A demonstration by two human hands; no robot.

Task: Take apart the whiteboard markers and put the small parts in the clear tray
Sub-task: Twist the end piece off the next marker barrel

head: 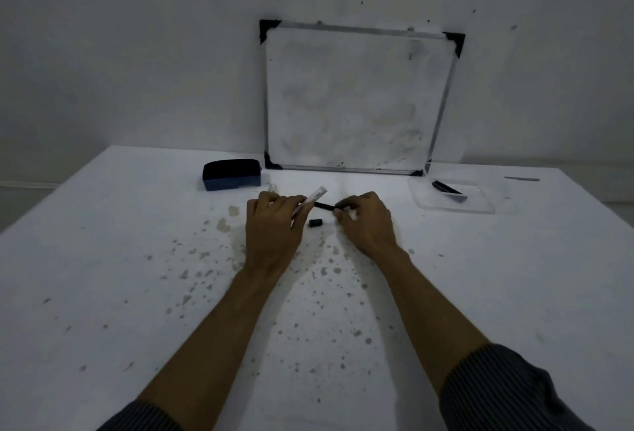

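My left hand [274, 225] grips a white marker barrel [315, 196] that points up and to the right. My right hand [363, 221] pinches a thin black inner piece [324, 205] that lies between the two hands, its left end by the barrel. A small black cap [316, 223] lies on the table just below that piece. At the right back stands the clear tray [480, 207], with black marker parts [447, 188] lying in it.
A blue and black eraser [231, 174] sits at the back, left of centre. A framed whiteboard [356, 98] leans against the wall behind the hands. A small clear object [272, 188] lies by the eraser. The white table [137, 259] is speckled with stains.
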